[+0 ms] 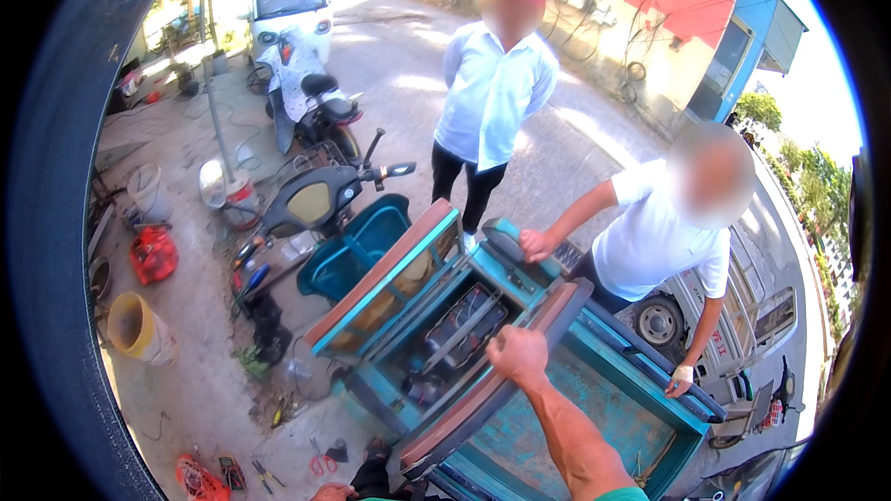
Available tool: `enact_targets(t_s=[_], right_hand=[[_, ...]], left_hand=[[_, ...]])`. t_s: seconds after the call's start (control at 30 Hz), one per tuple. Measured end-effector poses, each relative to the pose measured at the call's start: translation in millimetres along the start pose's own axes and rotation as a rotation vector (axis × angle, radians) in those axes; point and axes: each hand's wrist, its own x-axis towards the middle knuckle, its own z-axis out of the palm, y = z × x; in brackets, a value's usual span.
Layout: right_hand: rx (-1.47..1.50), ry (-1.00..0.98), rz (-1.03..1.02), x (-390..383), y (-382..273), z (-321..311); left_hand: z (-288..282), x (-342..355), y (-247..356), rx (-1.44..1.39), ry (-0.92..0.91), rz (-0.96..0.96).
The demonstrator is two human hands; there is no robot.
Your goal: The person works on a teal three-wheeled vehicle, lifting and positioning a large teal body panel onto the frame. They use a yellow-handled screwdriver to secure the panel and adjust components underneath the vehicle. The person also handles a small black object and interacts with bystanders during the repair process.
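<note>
A teal cargo tricycle fills the middle, its cargo bed [575,408] on the near right. My right hand [518,353] is closed over the top of its brown padded backrest [450,427]. Ahead of that hand, the hinged seat [380,278] is tipped up. Below it lies an uncovered compartment [464,325] with dark parts and a metal bar across them. Farther left are the handlebar console [316,204] and the teal footwell [357,246]. My left hand [332,493] shows only partly at the lower edge, beside my dark trouser leg; its fingers are cut off.
A person in a white T-shirt [654,237] touches the tricycle's right side with both hands. Another in a light shirt [492,93] stands beyond. Pliers [267,475], a multimeter [232,473], red bags [153,255] and a yellowish bucket [139,329] lie leftward. A scooter [320,97] stands behind.
</note>
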Motion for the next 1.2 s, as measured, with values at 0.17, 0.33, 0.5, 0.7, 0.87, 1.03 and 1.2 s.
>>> enact_targets(t_s=[0.17, 0.33, 0.5, 0.7, 0.87, 1.03, 1.2], right_hand=[[0.007, 0.024, -0.009, -0.3, -0.3, 1.6], [0.010, 0.013, -0.026, 1.0, 1.4, 1.3], [0.023, 0.022, -0.033, 1.4, 0.4, -0.7], [0.017, 0.024, -0.043, 2.0, -0.9, -3.3], [0.022, 0.040, -0.036, 1.6, -2.1, -1.7], [0.044, 0.033, -0.043, 1.0, -3.6, -1.6], [0.038, 0.027, -0.026, -2.6, -0.1, 5.6]], left_hand=[[8.8, -7.3, -13.5, 0.015, 0.033, -0.011], [8.4, -11.1, -19.8, 0.055, -0.005, -0.008], [4.9, -13.5, -15.0, -0.047, -0.015, -0.108], [-23.7, -24.1, 12.8, -0.147, -0.050, -0.139], [-21.6, -20.5, -2.3, -0.118, -0.091, -0.066], [-10.1, -17.7, -15.1, 0.031, -0.026, 0.034], [-24.6, -38.8, 23.2, 0.105, -0.069, 0.031]])
